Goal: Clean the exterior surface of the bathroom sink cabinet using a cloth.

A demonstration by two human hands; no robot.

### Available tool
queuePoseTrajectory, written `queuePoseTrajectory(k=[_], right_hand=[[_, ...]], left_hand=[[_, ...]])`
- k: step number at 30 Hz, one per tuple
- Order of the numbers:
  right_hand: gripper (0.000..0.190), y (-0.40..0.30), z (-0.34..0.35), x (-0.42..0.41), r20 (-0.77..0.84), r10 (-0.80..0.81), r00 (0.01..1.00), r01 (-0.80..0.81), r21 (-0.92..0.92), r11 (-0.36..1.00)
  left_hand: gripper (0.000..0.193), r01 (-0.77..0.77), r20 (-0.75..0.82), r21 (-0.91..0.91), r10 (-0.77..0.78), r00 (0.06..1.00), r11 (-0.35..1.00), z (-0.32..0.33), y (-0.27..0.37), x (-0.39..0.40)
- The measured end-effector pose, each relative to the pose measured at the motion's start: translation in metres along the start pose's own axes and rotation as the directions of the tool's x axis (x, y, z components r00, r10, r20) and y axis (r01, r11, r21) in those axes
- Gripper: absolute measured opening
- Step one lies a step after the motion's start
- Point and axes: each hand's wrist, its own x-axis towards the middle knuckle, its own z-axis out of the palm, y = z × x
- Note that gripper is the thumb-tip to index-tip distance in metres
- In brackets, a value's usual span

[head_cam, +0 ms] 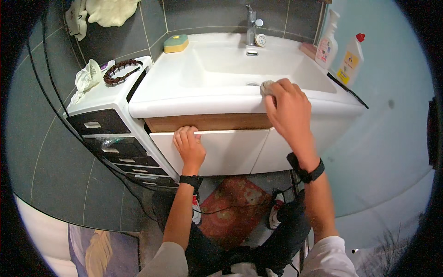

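Observation:
My right hand [290, 107] is closed around a greyish cloth [267, 88] at the front rim of the white washbasin [197, 101], just right of the drain [253, 84]. The palm side of that hand and part of the cloth are hidden. My left hand [188, 143] rests with curled fingers on the top edge of the white cabinet door [221, 149] below the basin, under a wooden strip [214, 122]. A chrome faucet [251, 27] stands at the basin's back.
A sponge [175, 44] lies at the back left corner. A spray bottle [326, 45], a red-capped bottle [351, 62] and a thin black stick [347, 90] are at the right. Left stands a drawer unit [93, 100] with a braided headband [119, 72]; black cables [74, 133] hang before it.

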Motion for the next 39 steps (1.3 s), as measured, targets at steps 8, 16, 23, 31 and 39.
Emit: queuePoseTrajectory(k=[8, 16, 23, 31, 39], right_hand=[[0.036, 0.030, 0.031, 0.068, 0.497, 0.273, 0.824, -0.199, -0.197, 0.960], [0.029, 0.021, 0.025, 0.025, 0.193, 0.070, 0.979, -0.084, 0.066, 0.994], [0.029, -0.002, 0.024, -0.024, -0.215, -0.004, 0.977, 0.033, 0.135, 0.990], [0.050, 0.011, 0.105, -0.130, -0.307, 0.009, 0.952, 0.042, 0.158, 0.987], [0.054, -0.042, 0.116, -0.132, -0.106, 0.080, 0.991, -0.056, 0.212, 0.976]], left_hand=[[0.034, -0.037, -0.017, 0.009, 0.037, 0.999, 0.999, 0.006, 0.004, 0.002], [0.033, 0.001, 0.034, -0.001, -0.001, 0.999, 1.000, -0.002, 0.002, 0.003], [0.031, 0.015, 0.044, -0.002, -0.015, 0.999, 1.000, -0.002, -0.001, 0.001], [0.030, 0.009, 0.021, -0.009, -0.009, 1.000, 1.000, 0.003, 0.001, 0.002], [0.030, 0.012, 0.025, 0.026, -0.013, 1.000, 1.000, 0.001, 0.000, -0.001]])
